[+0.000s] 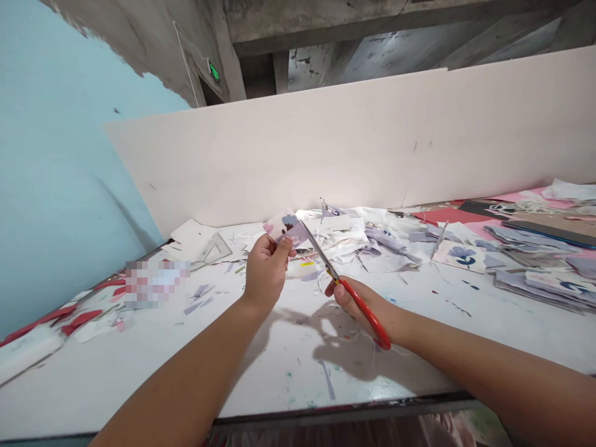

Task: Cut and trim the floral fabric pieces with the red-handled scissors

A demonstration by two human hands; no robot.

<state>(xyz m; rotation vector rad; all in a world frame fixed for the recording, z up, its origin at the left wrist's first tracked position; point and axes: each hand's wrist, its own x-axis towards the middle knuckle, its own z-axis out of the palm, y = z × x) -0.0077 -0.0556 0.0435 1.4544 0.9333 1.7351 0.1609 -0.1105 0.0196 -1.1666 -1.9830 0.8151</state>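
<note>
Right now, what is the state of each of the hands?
Left hand: closed, pinching a printed paper piece.
Right hand: closed on red-handled scissors.

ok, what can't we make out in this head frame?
- Pixelated patch, table's left: contents blurred out.
- Right hand: fingers hidden behind the scissors handle.
- Paper piece in left hand: print too small to read.
- Stacked sheets: cut off by right edge.

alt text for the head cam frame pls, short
A person's right hand works red-handled scissors into a small printed paper piece pinched in the left hand, above a white table littered with paper scraps. Stacks of printed sheets lie to the right, and a white board stands behind.
</note>
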